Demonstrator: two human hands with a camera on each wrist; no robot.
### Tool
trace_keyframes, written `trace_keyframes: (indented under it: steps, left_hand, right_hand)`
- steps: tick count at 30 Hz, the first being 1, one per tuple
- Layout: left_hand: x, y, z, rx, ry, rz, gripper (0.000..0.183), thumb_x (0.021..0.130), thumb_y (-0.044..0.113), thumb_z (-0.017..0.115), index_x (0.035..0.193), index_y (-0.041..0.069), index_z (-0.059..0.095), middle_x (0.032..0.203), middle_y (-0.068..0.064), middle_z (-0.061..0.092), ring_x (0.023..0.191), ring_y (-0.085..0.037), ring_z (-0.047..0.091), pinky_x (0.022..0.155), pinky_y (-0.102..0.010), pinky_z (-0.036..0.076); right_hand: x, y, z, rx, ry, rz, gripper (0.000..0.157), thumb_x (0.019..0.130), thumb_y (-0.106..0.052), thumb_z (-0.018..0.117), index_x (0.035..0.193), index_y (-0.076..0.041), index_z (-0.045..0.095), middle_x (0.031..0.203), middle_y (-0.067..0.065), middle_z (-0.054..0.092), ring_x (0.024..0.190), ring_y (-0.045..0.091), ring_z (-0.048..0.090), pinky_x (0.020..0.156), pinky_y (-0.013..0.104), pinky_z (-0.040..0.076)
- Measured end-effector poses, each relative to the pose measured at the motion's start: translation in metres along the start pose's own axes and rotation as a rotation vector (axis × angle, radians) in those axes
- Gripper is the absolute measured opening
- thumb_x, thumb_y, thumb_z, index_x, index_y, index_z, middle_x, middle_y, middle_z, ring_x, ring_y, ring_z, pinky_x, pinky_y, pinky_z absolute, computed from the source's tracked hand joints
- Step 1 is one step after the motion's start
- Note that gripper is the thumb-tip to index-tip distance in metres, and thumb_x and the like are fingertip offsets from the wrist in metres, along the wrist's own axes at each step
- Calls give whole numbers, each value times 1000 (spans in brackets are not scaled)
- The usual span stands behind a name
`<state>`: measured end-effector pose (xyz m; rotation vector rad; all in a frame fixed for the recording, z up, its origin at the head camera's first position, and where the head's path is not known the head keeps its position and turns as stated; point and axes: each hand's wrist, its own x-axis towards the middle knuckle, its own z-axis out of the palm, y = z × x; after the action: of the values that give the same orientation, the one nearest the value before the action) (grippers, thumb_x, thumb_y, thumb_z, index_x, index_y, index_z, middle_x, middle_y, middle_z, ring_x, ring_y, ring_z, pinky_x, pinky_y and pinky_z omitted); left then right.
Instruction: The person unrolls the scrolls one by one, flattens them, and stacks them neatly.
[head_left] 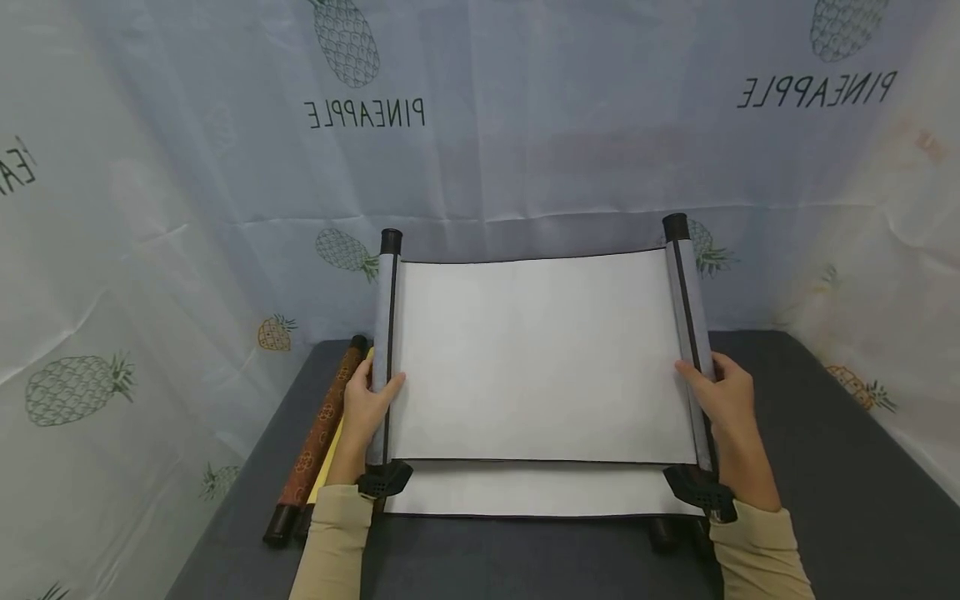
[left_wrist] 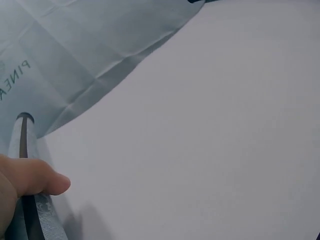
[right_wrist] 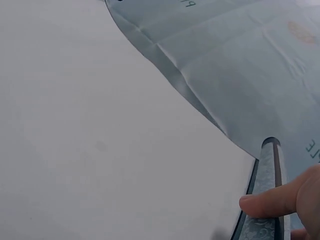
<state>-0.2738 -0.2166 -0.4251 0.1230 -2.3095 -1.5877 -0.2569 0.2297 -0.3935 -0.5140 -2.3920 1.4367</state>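
Note:
A scroll [head_left: 532, 358] is spread open between the two hands, its blank white sheet facing the head camera. Its rolled ends are pale grey-blue with a dark stripe and black end caps. The left hand [head_left: 367, 408] grips the left roll [left_wrist: 47, 212], thumb lying across the front. On the other side, the right hand [head_left: 731, 396] holds the right roll [right_wrist: 262, 182] likewise, its thumb over the stripe. The other fingers are mostly hidden behind the rolls. Below the scroll's lower edge shows another white sheet [head_left: 536, 490], partly covered by it.
A brown patterned scroll [head_left: 318, 442] with black ends lies at the table's left, a yellow one [head_left: 324, 471] beside it, partly behind the left arm. Dark end caps [head_left: 663, 533] show near the right forearm. A pineapple-print curtain [head_left: 525, 125] surrounds the dark grey table [head_left: 510, 558].

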Motion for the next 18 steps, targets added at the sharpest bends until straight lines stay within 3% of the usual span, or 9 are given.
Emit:
trace_keyframes:
  steps: [4, 11, 15, 18]
  left_hand:
    - [-1, 0, 0, 9, 12, 2, 58, 91, 13, 64, 142, -4, 42, 134, -28, 54, 119, -39, 56, 97, -49, 46]
    - [0, -1, -1, 44, 41, 23, 56, 89, 12, 65, 138, -6, 45, 129, -29, 57, 113, -39, 59, 93, -48, 48]
    - [1, -1, -2, 42, 43, 51, 59, 89, 11, 65, 141, -6, 43, 131, -30, 56, 114, -40, 58, 94, -50, 48]
    - [2, -2, -4, 25, 25, 72, 63, 90, 11, 64, 145, -3, 38, 140, -28, 51, 122, -40, 55, 99, -53, 46]
  right_hand:
    - [-2, 1, -1, -24, 24, -19, 57, 94, -26, 59, 140, 5, 45, 120, 19, 55, 78, 3, 45, 60, 12, 37]
    - [-3, 1, -3, -42, -11, -26, 60, 96, -29, 55, 143, 5, 40, 126, 23, 53, 76, 1, 46, 60, 13, 38]
    - [-2, 0, -4, -43, -60, -35, 62, 98, -32, 49, 145, 5, 34, 131, 27, 49, 89, 16, 52, 69, 22, 41]
    - [-1, 0, -5, -25, -94, -30, 63, 100, -34, 43, 148, 5, 29, 137, 30, 44, 106, 32, 50, 79, 36, 42]
